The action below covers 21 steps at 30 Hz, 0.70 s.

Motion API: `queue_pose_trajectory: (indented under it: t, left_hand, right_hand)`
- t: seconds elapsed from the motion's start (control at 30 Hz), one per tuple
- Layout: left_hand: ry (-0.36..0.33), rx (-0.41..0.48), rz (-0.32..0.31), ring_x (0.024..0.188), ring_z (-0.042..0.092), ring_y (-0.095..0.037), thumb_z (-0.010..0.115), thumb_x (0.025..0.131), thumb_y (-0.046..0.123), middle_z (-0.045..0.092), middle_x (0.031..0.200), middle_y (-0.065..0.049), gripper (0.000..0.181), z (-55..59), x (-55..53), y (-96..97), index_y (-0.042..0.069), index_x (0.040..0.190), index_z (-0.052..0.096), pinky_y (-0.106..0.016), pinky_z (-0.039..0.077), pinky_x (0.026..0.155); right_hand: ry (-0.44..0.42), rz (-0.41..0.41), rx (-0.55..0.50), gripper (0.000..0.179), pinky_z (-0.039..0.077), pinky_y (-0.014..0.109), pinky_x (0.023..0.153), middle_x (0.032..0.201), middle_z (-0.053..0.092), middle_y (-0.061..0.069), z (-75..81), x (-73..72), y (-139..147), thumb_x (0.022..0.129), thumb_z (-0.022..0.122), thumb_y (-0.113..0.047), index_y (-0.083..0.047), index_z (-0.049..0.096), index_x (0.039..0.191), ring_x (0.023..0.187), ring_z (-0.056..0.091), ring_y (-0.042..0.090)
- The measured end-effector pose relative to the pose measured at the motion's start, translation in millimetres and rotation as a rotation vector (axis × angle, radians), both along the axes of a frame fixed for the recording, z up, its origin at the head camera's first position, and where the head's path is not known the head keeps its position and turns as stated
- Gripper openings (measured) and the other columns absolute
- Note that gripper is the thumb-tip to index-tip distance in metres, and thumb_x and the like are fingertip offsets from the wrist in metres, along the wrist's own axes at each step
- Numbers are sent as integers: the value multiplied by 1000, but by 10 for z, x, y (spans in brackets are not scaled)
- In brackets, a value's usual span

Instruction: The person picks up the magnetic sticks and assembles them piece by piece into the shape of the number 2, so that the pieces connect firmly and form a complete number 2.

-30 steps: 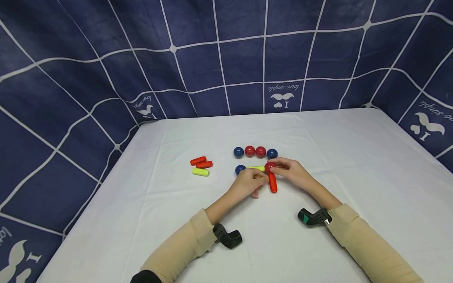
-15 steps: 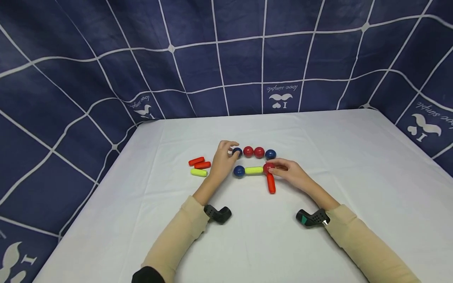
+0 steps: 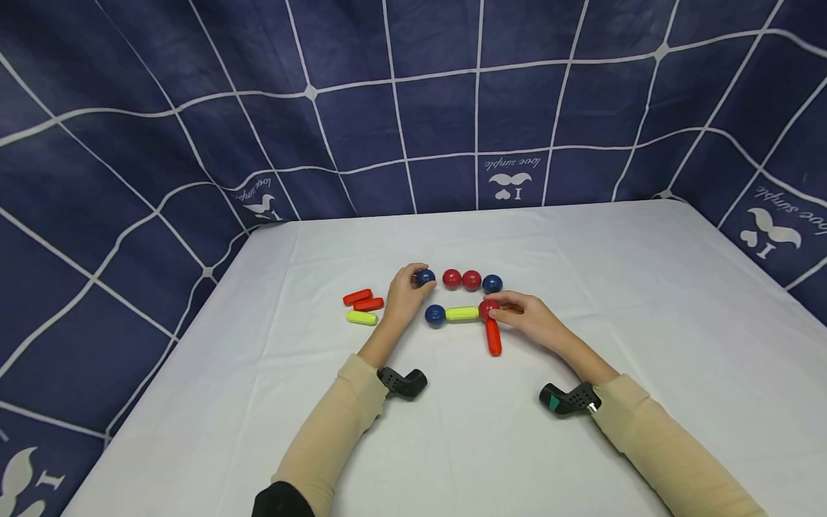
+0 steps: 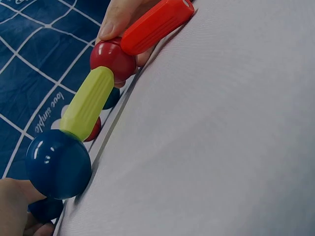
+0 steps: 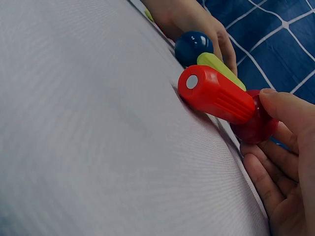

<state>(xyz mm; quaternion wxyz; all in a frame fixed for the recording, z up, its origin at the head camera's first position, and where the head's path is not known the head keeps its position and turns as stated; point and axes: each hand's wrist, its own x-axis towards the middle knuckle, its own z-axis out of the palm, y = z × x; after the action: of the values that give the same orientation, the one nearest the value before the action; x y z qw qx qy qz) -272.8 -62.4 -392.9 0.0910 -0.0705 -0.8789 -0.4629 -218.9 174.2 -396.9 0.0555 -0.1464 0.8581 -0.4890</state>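
My right hand (image 3: 526,315) pinches a red ball (image 3: 488,309) between thumb and fingers. Joined to that ball are a yellow-green rod (image 3: 461,314) running left and a red rod (image 3: 493,337) pointing toward me. At the yellow-green rod's left end sits a blue ball (image 3: 435,315), seen large in the left wrist view. Further back, my left hand (image 3: 404,296) grips another blue ball (image 3: 426,278) between thumb and fingers, a little left of a row of balls. In the right wrist view, a pale round disc shows in the red rod's free end (image 5: 192,81).
Two red balls (image 3: 461,280) and a blue ball (image 3: 492,283) stand in a row behind the joined piece. To the left lie two red rods (image 3: 363,300) and a yellow-green rod (image 3: 362,317). A white cloth covers the table (image 3: 581,251); blue fabric hangs behind.
My left hand has left the joined piece, reached the back row's left end and taken hold of the blue ball there, shifting it slightly left. The right hand keeps its hold.
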Motion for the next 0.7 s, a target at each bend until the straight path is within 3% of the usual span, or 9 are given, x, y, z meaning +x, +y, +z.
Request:
queue_pose_trajectory:
  t: [0.3, 0.5, 0.7]
  left_hand:
    - [-1, 86, 36, 100, 59, -24, 66, 82, 16, 60, 113, -14, 37, -52, 8, -26, 6, 117, 56, -32, 49, 87]
    - [-29, 194, 59, 107, 57, -24, 66, 82, 19, 59, 117, -13, 38, 0, 30, -10, 8, 117, 56, -32, 48, 90]
    - [-35, 252, 24, 104, 57, -23, 67, 82, 19, 60, 114, -12, 38, 87, 81, 62, 9, 117, 56, -31, 48, 89]
  right_hand:
    - [21, 16, 33, 43, 49, 33, 87, 118, 59, 13, -2, 5, -9, 88, 59, -29, -9, 53, 126, 100, 57, 23]
    - [18, 24, 37, 44, 49, 37, 88, 120, 57, 15, -13, 1, -18, 88, 59, -28, -8, 51, 127, 101, 56, 24]
    - [25, 26, 58, 44, 48, 40, 90, 121, 55, 17, 23, 39, -42, 88, 59, -25, -6, 50, 128, 102, 56, 26]
